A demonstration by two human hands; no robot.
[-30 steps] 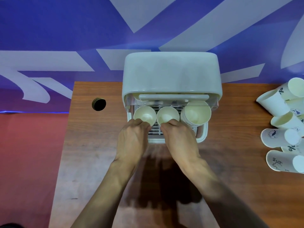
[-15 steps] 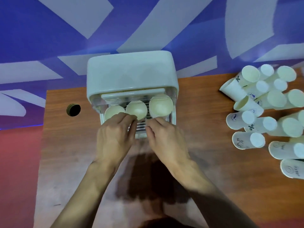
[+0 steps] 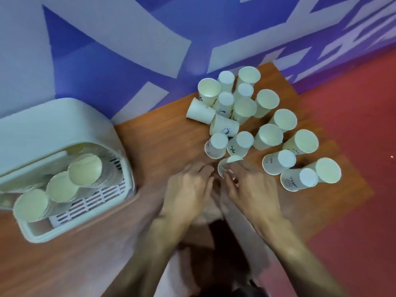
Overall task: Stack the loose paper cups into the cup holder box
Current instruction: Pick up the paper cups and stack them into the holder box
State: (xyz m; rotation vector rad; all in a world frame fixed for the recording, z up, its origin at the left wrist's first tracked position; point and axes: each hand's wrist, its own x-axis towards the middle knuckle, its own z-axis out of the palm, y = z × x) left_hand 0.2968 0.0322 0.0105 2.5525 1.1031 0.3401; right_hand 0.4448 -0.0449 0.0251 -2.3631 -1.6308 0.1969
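Observation:
The white cup holder box (image 3: 53, 125) stands at the left of the wooden table, with three rows of nested paper cups (image 3: 84, 170) lying in its slotted tray. Several loose white paper cups (image 3: 267, 136) lie on their sides in a heap at the table's right end. My right hand (image 3: 250, 185) has its fingers curled over the nearest loose cup (image 3: 225, 165), which is mostly hidden by them. My left hand (image 3: 188, 187) is close beside it with fingers reaching to the same cup; motion blur hides whether they touch.
The wooden table (image 3: 162, 133) ends just right of the cup heap, with red floor (image 3: 353, 125) beyond. A blue and white wall (image 3: 107, 50) runs behind the box and the cups.
Both hands have left the box and moved right to the cup heap. The view has swung right, so the box now sits at the left. My right hand has closed over a loose cup.

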